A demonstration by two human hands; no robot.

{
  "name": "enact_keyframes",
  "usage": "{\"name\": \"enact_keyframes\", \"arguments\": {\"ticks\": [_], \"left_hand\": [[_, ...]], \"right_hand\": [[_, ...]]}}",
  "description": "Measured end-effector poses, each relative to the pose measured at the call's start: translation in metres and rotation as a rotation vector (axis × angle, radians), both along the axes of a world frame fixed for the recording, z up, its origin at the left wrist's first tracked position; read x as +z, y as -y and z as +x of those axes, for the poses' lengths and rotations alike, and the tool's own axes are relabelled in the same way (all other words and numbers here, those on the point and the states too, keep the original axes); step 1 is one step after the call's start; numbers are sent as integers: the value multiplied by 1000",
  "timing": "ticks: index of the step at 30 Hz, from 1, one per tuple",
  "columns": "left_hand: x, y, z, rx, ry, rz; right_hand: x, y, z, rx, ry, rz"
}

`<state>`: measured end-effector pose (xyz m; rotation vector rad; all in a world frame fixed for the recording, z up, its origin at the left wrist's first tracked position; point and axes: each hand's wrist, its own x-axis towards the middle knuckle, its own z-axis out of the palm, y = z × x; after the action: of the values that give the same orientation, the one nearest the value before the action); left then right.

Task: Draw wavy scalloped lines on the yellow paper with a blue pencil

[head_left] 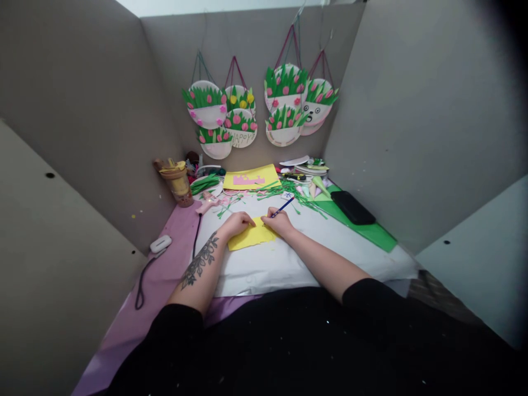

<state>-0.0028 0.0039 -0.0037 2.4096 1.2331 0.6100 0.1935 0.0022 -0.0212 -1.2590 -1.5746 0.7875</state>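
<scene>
A yellow sheet of paper point(251, 236) lies on a white board point(284, 261) in front of me. My left hand point(237, 223) rests flat on the sheet's upper left part, fingers stretched along it. My right hand point(279, 221) is closed round a blue pencil point(284, 207), whose tip meets the sheet's top edge. The two hands are almost touching.
Behind lie a larger yellow sheet point(251, 177) with pink cut-outs, green paper strips point(289, 191), a green sheet point(363, 225) with a black case point(352, 207), a pink glue gun point(207, 203), a jar point(178, 181) and stacked paper plates point(305, 165). Decorated plates point(264, 104) hang on the back wall.
</scene>
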Motion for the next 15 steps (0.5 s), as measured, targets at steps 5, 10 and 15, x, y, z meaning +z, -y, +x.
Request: {"name": "enact_keyframes", "arguments": {"ticks": [5,10,15], "left_hand": [[0,0,0,5,0,2],[0,0,0,-4,9,5],[0,0,0,-7,8,7]], "right_hand": [[-1,0,0,32,-20,-22],[-1,-1,0,16,-26,-21],[-2,-1,1,31,-26,-15]]}}
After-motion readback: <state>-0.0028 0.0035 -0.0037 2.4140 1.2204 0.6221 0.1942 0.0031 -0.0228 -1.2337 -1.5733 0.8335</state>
